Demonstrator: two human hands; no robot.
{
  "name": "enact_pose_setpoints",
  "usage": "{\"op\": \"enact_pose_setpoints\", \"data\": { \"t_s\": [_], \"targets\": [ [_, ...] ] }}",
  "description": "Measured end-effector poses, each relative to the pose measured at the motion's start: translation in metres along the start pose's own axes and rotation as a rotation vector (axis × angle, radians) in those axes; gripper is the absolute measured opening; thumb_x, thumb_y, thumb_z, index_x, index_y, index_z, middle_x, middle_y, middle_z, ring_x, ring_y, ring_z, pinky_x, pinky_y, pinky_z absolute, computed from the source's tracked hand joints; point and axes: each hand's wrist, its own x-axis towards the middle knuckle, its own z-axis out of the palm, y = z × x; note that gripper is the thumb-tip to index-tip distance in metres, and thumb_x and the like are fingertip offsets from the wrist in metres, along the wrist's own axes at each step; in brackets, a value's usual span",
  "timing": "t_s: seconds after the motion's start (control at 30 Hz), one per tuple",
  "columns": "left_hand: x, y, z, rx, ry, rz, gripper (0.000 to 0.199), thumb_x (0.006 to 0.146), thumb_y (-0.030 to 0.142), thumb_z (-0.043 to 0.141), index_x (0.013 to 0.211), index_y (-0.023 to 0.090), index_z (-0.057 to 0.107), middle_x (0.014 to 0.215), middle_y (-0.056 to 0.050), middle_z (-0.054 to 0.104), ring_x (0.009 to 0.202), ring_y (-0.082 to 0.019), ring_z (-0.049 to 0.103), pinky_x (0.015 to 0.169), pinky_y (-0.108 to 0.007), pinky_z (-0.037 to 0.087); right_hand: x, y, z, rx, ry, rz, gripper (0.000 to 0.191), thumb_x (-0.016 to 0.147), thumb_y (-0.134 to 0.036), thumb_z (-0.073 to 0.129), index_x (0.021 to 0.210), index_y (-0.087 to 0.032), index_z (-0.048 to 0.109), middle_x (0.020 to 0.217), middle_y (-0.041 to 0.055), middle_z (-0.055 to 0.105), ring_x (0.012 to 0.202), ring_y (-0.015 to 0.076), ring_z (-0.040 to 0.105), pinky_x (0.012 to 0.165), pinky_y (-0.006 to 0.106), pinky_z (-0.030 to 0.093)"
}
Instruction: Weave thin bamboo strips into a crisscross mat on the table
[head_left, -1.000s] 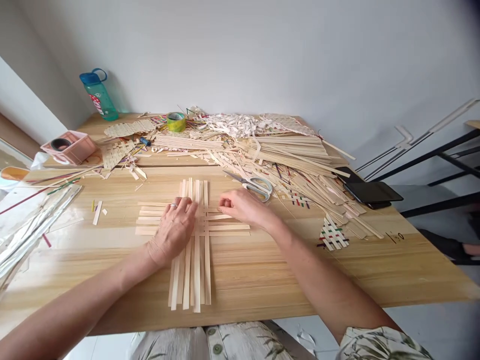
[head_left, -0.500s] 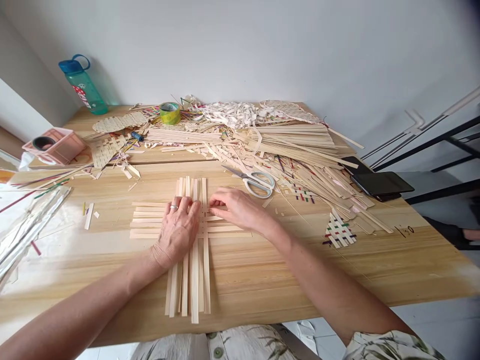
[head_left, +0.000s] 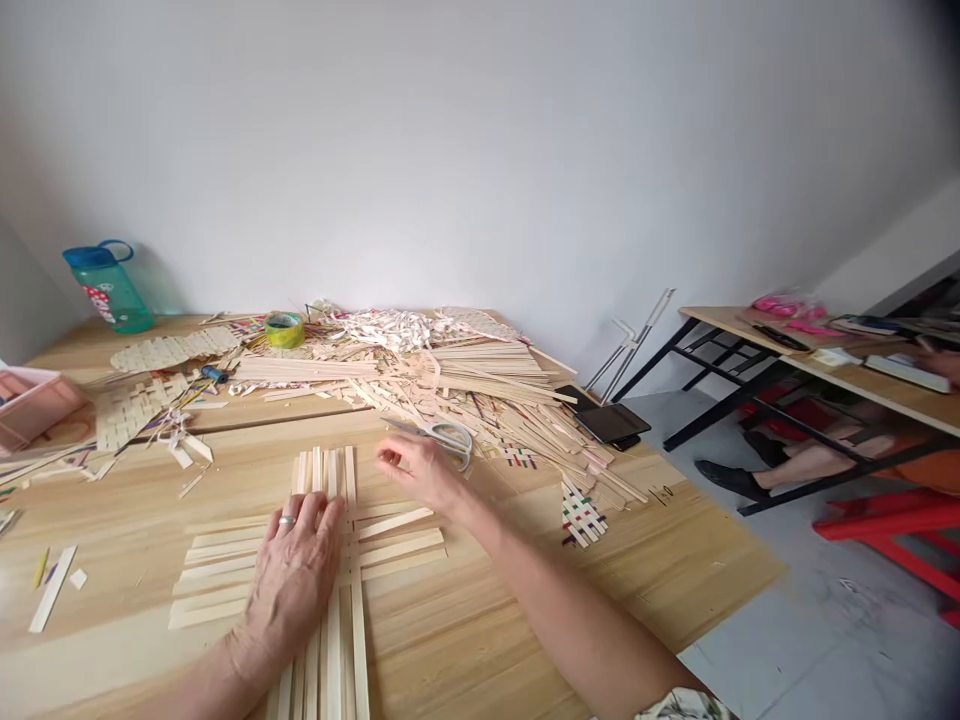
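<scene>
I see the strips (head_left: 405,544) crossed at centre but loose-ended, my left hand (head_left: 295,575) pressing them, fingers together, my right hand (head_left: 425,477) curled near, whether pinching I can't tell.

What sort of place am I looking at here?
Probably a weaving or craft workshop, perhaps a classroom: crossed pale strips and a small woven piece lie on one table, and someone sits at another.
</scene>
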Motion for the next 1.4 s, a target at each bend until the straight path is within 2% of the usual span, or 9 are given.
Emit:
{"op": "enact_pose_setpoints", "data": {
  "t_s": [0.17, 0.3, 0.47, 0.6, 0.77, 0.9, 1.07, 1.27, 1.4],
  "targets": [
    [-0.003, -0.001, -0.001, -0.047, 0.102, -0.005, 0.027, 0.093, 0.014, 0.046, 0.111, 0.021, 0.066, 0.11, -0.008, 0.066, 0.1, -0.026, 0.059, 0.083, -0.039, 0.048, 0.01, 0.048, -0.042, -0.104, 0.376, 0.239, 0.019, 0.091, -0.024, 0.051, 0.091, -0.018, 0.069, 0.088, 0.0047, 0.073, 0.075, 0.0159, 0.065, 0.068, 0.025, 0.048],
    [-0.002, -0.003, 0.002, -0.063, 0.159, 0.01, 0.025, 0.096, 0.019, 0.045, 0.109, 0.023, 0.066, 0.111, -0.008, 0.067, 0.1, -0.026, 0.059, 0.083, -0.04, 0.048, 0.005, 0.088, -0.085, -0.249, 0.547, 0.443, 0.028, 0.092, -0.028, 0.045, 0.095, -0.016, 0.07, 0.09, 0.0074, 0.074, 0.078, 0.0191, 0.067, 0.074, 0.029, 0.05],
    [0.002, -0.006, 0.004, -0.04, 0.181, 0.038, 0.023, 0.096, 0.022, 0.047, 0.108, 0.021, 0.066, 0.109, -0.009, 0.067, 0.098, -0.027, 0.059, 0.082, -0.04, 0.046, -0.001, 0.122, -0.124, -0.439, 0.547, 0.612, 0.03, 0.087, -0.016, 0.05, 0.106, -0.015, 0.072, 0.108, 0.0116, 0.074, 0.098, 0.0226, 0.064, 0.092, 0.033, 0.045],
    [0.003, -0.006, 0.005, -0.039, 0.192, 0.049, 0.022, 0.096, 0.023, 0.048, 0.107, 0.02, 0.067, 0.109, -0.009, 0.067, 0.099, -0.027, 0.059, 0.082, -0.04, 0.046, 0.001, 0.135, -0.138, -0.547, 0.484, 0.697, 0.033, 0.084, -0.008, 0.052, 0.107, -0.015, 0.075, 0.119, 0.0147, 0.071, 0.116, 0.0266, 0.057, 0.1, 0.036, 0.039],
    [0.003, -0.01, 0.007, -0.05, 0.204, 0.062, 0.025, 0.097, 0.023, 0.045, 0.109, 0.02, 0.066, 0.11, -0.009, 0.067, 0.099, -0.026, 0.058, 0.081, -0.04, 0.046, -0.003, 0.145, -0.14, -0.565, 0.419, 0.765, 0.018, 0.081, -0.011, 0.062, 0.083, -0.018, 0.078, 0.099, 0.012, 0.076, 0.103, 0.0254, 0.063, 0.093, 0.034, 0.04],
    [0.003, -0.013, 0.009, -0.058, 0.22, 0.099, 0.025, 0.096, 0.025, 0.046, 0.109, 0.021, 0.066, 0.11, -0.008, 0.067, 0.1, -0.025, 0.059, 0.081, -0.039, 0.046, -0.01, 0.149, -0.144, -0.508, 0.464, 0.761, 0.016, 0.083, -0.017, 0.063, 0.085, -0.02, 0.078, 0.098, 0.0088, 0.077, 0.098, 0.0232, 0.067, 0.091, 0.033, 0.042],
    [0.001, -0.021, 0.014, -0.055, 0.198, 0.108, 0.027, 0.095, 0.028, 0.047, 0.114, 0.023, 0.066, 0.112, -0.007, 0.068, 0.103, -0.025, 0.059, 0.081, -0.039, 0.045, -0.013, 0.148, -0.167, -0.345, 0.573, 0.697, 0.022, 0.085, -0.028, 0.058, 0.09, -0.02, 0.079, 0.1, 0.0086, 0.078, 0.095, 0.0236, 0.069, 0.087, 0.032, 0.047],
    [-0.002, -0.026, 0.026, -0.09, 0.209, 0.118, 0.031, 0.093, 0.026, 0.044, 0.115, 0.025, 0.066, 0.113, -0.007, 0.069, 0.105, -0.025, 0.059, 0.078, -0.037, 0.046, -0.009, 0.126, -0.19, -0.07, 0.663, 0.573, 0.032, 0.082, -0.041, 0.056, 0.084, -0.017, 0.077, 0.081, 0.0056, 0.076, 0.079, 0.0217, 0.069, 0.073, 0.029, 0.051],
    [-0.003, -0.027, 0.032, -0.097, 0.241, 0.104, 0.032, 0.092, 0.026, 0.045, 0.115, 0.027, 0.066, 0.112, -0.005, 0.07, 0.104, -0.024, 0.06, 0.076, -0.036, 0.047, 0.001, 0.1, -0.186, 0.164, 0.599, 0.465, 0.038, 0.079, -0.046, 0.06, 0.095, -0.016, 0.075, 0.092, 0.0089, 0.077, 0.084, 0.0207, 0.07, 0.08, 0.031, 0.054]
  ]
}}
